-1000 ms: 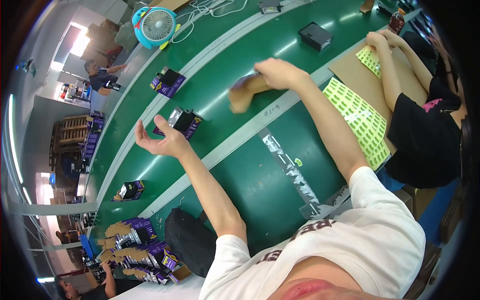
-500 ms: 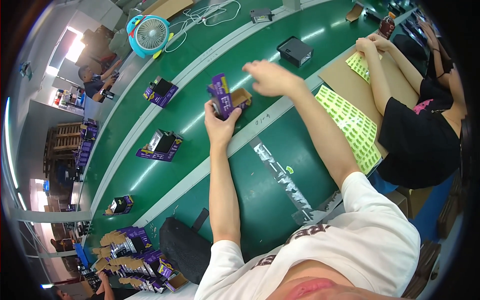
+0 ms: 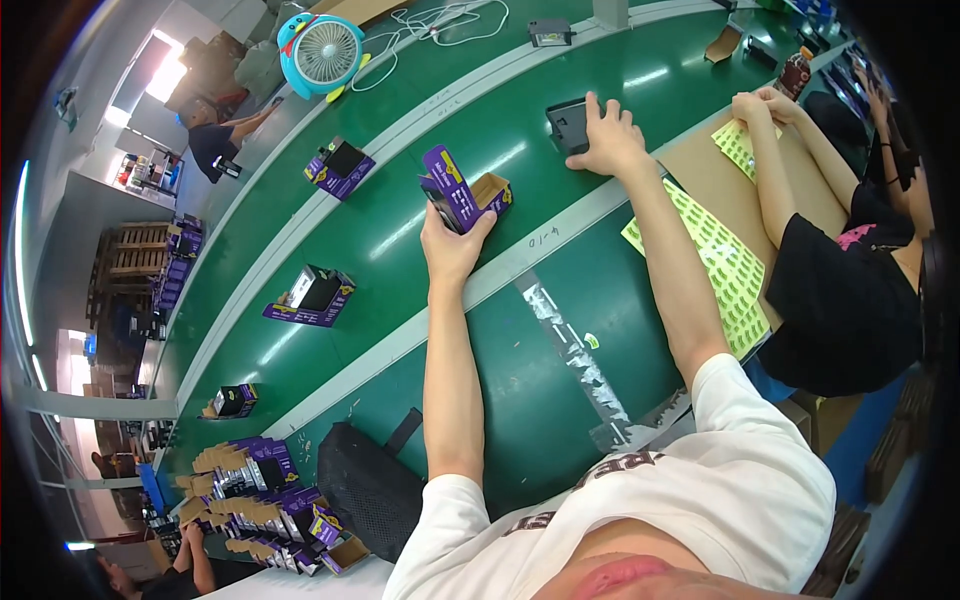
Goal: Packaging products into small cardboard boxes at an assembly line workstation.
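My left hand (image 3: 452,243) is closed round an open purple carton (image 3: 453,190), its flap raised and its brown inside showing at the right. Spread fingers of my right hand (image 3: 612,145) reach over a black box-shaped device (image 3: 569,127) on the green belt. The thumb lies by the device's near edge; whether the fingertips grip its far side is hidden.
Farther left on the belt, purple cartons with black devices stand, one of them a carton (image 3: 312,294). A small fan (image 3: 325,55) is at the back. Yellow-green sticker sheets (image 3: 715,270) lie at right, beside a co-worker's hands (image 3: 765,105). Stacked cartons (image 3: 265,510) fill the lower left.
My right hand has moved right, from above the belt beside the carton to over the black device, its fingers now spread. My left hand still holds the carton. The view has shifted slightly.
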A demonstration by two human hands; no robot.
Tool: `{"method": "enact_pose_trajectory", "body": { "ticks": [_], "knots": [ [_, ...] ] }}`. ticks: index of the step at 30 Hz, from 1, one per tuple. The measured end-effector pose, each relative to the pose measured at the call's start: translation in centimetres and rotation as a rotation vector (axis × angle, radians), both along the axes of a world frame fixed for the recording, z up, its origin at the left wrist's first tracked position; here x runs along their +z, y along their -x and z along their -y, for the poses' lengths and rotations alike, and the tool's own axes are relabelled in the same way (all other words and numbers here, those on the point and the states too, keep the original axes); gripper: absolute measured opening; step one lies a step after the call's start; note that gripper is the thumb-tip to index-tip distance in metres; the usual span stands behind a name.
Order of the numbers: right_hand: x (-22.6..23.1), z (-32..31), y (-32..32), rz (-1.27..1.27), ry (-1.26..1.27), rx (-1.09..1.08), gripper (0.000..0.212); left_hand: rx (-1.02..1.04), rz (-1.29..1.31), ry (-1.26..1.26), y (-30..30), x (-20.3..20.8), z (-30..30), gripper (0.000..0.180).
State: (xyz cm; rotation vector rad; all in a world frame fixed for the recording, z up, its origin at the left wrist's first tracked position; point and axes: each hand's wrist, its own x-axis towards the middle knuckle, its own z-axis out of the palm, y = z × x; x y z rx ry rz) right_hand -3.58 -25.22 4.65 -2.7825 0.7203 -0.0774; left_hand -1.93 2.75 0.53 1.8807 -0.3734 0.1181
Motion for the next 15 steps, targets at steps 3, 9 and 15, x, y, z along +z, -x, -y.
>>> {"method": "enact_pose_trajectory", "body": {
  "ticks": [3, 9, 15],
  "knots": [
    [0.5, -1.6, 0.4, -0.07, 0.086, 0.058, 0.111, 0.016, -0.014, 0.025, -0.2, -0.4, -0.5, 0.047],
    [-0.8, -0.9, 0.5, -0.031, 0.037, 0.259, 0.108, 0.016, -0.013, 0.074, 0.0, -0.4, -0.4, 0.046],
    [0.2, -1.9, -0.2, 0.034, 0.074, 0.336, 0.103, -0.019, -0.052, -0.025, 0.1, 0.7, -0.2, 0.048]
  ]
}}
